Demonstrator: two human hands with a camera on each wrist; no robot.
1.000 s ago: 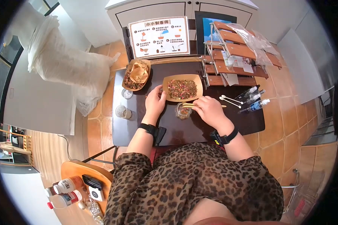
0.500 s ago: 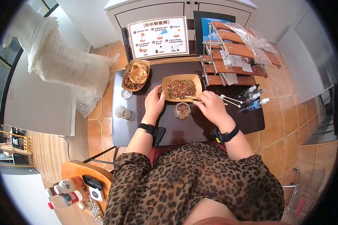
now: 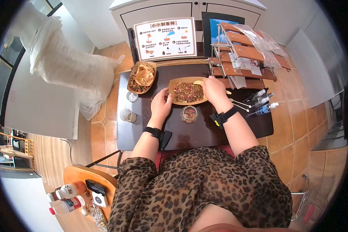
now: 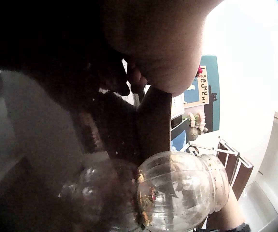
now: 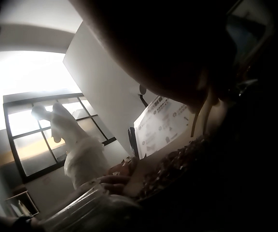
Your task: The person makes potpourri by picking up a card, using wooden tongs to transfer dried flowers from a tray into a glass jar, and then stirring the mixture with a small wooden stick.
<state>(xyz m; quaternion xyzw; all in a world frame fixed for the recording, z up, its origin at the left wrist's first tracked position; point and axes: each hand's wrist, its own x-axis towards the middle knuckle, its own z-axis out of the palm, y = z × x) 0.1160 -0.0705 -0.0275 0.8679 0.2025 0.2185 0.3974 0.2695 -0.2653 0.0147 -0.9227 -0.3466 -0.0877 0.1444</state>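
Observation:
In the head view, a brown paper tray (image 3: pixel 176 81) of dried petals and herbs (image 3: pixel 187 92) sits mid-table. My left hand (image 3: pixel 161 106) holds its left side, thumb toward the near corner. At the far right corner, my right hand (image 3: pixel 215 92) pinches light-coloured tongs (image 3: pixel 198 82), their tips over the herbs and their other end sticking out to the right. Two thin prongs of the tongs (image 5: pixel 202 113) show in the dark right wrist view. Just in front of the tray stands a ribbed clear jar (image 3: pixel 189 114) with some colourful bits; the left wrist view shows this jar (image 4: pixel 177 191) up close.
At the table's back left is a second paper tray (image 3: pixel 149 89) with dark dried pieces and crumpled paper. A small clear dish (image 3: pixel 132 96) and a jar (image 3: pixel 127 115) stand near it. Cotton swabs (image 3: pixel 241 105), spray bottles (image 3: pixel 266 107) and a wooden rack (image 3: pixel 243 54) are right; an instruction board (image 3: pixel 165 38) stands behind.
My right hand has moved from beside the clear jar up to the tray's far right corner, carrying the tongs from over the jar to over the herbs. My left hand stays at the tray.

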